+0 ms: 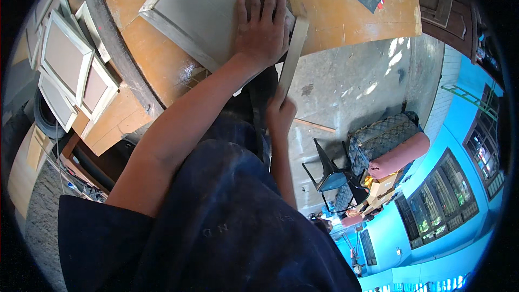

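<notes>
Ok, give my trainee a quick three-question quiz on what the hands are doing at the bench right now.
1. True or false: the left hand lies flat on the grey framed panel.
2. What does the right hand hold? A) a hammer B) a flat wooden strip C) a paint brush
3. Fill in: more framed panels are stacked at the ____ side of the picture.

Key:
1. True; the palm presses the panel on the orange workbench.
2. B; the wooden strip runs along the panel's edge.
3. Left; the stacked panels sit beside the workbench.
</notes>
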A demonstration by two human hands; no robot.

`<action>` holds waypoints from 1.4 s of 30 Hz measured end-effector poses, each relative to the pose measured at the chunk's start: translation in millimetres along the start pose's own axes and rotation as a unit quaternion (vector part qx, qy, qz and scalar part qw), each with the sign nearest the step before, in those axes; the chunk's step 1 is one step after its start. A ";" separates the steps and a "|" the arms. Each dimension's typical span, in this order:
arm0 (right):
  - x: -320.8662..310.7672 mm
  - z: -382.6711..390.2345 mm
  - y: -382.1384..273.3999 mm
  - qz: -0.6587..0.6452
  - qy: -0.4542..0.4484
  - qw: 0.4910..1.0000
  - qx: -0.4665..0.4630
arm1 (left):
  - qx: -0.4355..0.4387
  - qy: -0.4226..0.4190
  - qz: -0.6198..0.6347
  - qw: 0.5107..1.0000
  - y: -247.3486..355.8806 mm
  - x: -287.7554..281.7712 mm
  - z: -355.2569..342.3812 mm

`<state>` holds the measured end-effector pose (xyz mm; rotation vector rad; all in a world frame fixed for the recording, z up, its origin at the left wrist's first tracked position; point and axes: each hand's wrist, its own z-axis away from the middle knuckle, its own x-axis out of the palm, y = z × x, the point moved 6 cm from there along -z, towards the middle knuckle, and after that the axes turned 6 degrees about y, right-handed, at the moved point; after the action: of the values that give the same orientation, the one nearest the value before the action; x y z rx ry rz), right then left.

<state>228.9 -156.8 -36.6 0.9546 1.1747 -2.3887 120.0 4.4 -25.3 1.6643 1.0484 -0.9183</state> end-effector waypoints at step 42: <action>4.4 -39.7 -10.9 -0.038 0.022 0.999 -0.031 | -0.004 -0.048 -0.007 0.999 -2.7 3.6 1.4</action>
<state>236.9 -118.7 -50.7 0.9630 1.3149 -2.3848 118.7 4.4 -29.8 1.5923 0.9979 -0.9935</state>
